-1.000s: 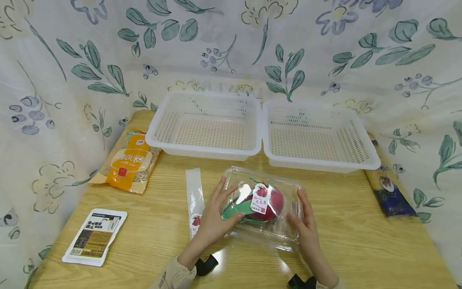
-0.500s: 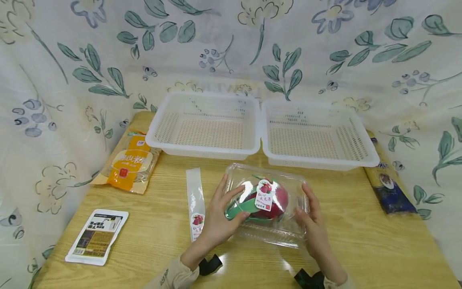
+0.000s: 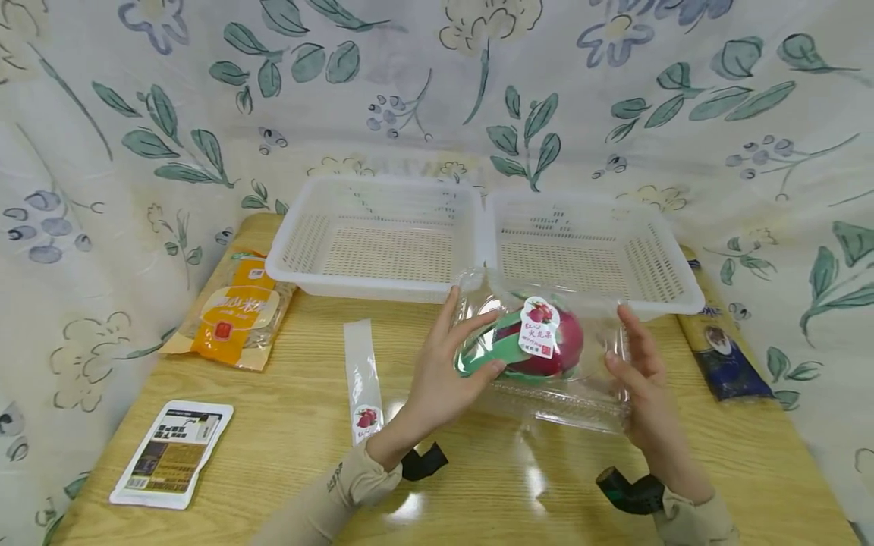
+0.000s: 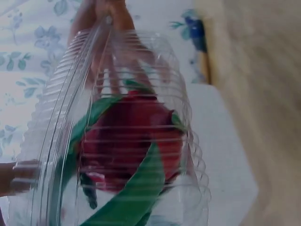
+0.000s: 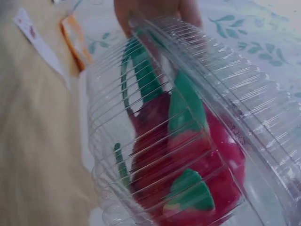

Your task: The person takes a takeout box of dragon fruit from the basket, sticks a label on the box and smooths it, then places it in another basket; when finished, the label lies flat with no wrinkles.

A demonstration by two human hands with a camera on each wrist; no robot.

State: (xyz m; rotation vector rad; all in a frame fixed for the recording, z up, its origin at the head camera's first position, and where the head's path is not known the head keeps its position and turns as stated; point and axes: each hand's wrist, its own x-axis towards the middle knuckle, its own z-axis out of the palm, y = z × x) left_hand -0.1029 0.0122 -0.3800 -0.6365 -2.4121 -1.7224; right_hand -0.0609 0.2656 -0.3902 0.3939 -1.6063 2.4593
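Both hands hold a clear plastic clamshell box (image 3: 587, 406) above the table, slightly tilted. My left hand (image 3: 440, 379) grips its left end, thumb over the lid; my right hand (image 3: 652, 390) grips the right end. Inside lies a red dragon fruit (image 3: 570, 345) with green leaf-like scales, its look rather artificial. A white sticker (image 3: 539, 327) with a dragon fruit picture sits on the lid. In the left wrist view the fruit (image 4: 131, 141) shows through the ribbed plastic, the right hand (image 4: 110, 52) beyond. The right wrist view shows the left hand (image 5: 160, 14) at the far end.
Two white perforated baskets, left (image 3: 372, 287) and right (image 3: 662, 307), stand side by side behind the box. A sticker strip (image 3: 363, 371) lies left of the hands. Further left are an orange food bag (image 3: 232, 311) and a white pouch (image 3: 172, 455); a blue-gold packet (image 3: 727, 356) lies right.
Both hands have raised the box and carried it right and away from the body, so its far edge now overlaps the baskets' front rims in the head view. The grip looks unchanged.
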